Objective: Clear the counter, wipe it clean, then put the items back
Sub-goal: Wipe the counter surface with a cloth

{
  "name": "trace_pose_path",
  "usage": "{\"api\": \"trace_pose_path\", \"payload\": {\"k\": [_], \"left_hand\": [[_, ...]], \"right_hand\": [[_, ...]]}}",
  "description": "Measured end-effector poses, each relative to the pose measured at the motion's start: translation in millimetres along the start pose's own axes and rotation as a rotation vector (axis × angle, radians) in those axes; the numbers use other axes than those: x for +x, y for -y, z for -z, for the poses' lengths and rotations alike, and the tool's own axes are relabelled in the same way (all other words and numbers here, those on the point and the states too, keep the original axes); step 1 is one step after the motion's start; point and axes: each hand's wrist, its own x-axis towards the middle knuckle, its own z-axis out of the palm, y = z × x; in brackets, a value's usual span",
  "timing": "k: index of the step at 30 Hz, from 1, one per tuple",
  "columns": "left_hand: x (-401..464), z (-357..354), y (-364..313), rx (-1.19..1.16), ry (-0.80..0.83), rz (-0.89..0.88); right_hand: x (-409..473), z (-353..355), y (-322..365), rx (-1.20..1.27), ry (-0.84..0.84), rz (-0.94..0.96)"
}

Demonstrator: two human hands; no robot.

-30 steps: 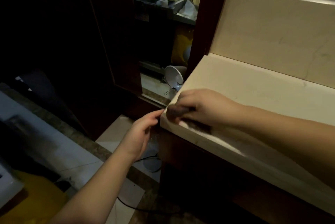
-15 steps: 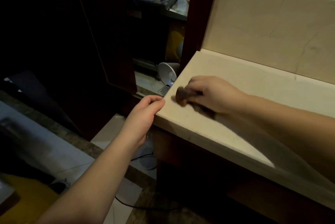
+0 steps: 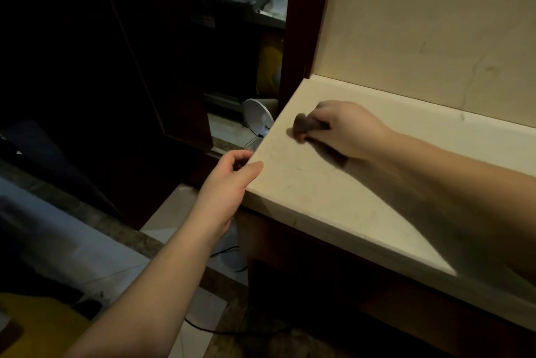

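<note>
Fingers of right hand (image 3: 345, 128) clenched round dark cloth (image 3: 309, 125), pressed on cream counter (image 3: 319, 201); left hand (image 3: 229, 183) fingers curled, holding nothing, at counter corner.

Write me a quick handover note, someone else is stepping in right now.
Right hand: grips a dark crumpled cloth, pressed on the cream stone counter near its left end.
Left hand: fingers curled at the counter's left corner edge.
Done: the visible counter holds no items.
Left: finish wiping, then put the items back; they are not in view.
</note>
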Motion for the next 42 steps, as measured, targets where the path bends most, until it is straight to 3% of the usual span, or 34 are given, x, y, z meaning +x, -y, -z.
{"api": "trace_pose_path", "payload": {"k": [5,7,10,12,15,18,24,31,35,37,42], "left_hand": [[-1,-3,1,-0.013,-0.016,-0.013],[-1,-4,0,-0.006,-0.02,-0.014],[-2,-4,-1,0.005,-0.022,-0.005],[-3,-3,-1,0.015,-0.023,-0.005],[-4,-3,-1,0.019,-0.021,-0.004],[-3,-2,-1,0.027,-0.028,-0.006],[-6,-4,-4,0.025,-0.029,-0.006],[-7,-4,-3,0.031,-0.019,-0.012],[-9,-5,-5,0.036,-0.024,-0.017],[-9,-5,-6,0.031,-0.026,-0.013],[-8,-5,-4,0.036,-0.014,-0.012]], "right_hand": [[-60,7,44,0.153,0.201,0.384],[-49,9,31,0.133,0.162,0.324],[-2,4,-10,0.017,0.005,0.026],[11,0,-14,-0.029,-0.018,-0.045],[-19,1,20,0.081,0.014,0.173],[-52,4,38,0.147,0.165,0.346],[19,5,-38,-0.07,-0.035,-0.168],[-36,7,5,0.105,0.069,0.17],[12,12,-59,-0.054,0.009,-0.2],[28,10,-73,-0.09,-0.031,-0.293],[-2,2,-17,0.014,0.035,0.034]]}}
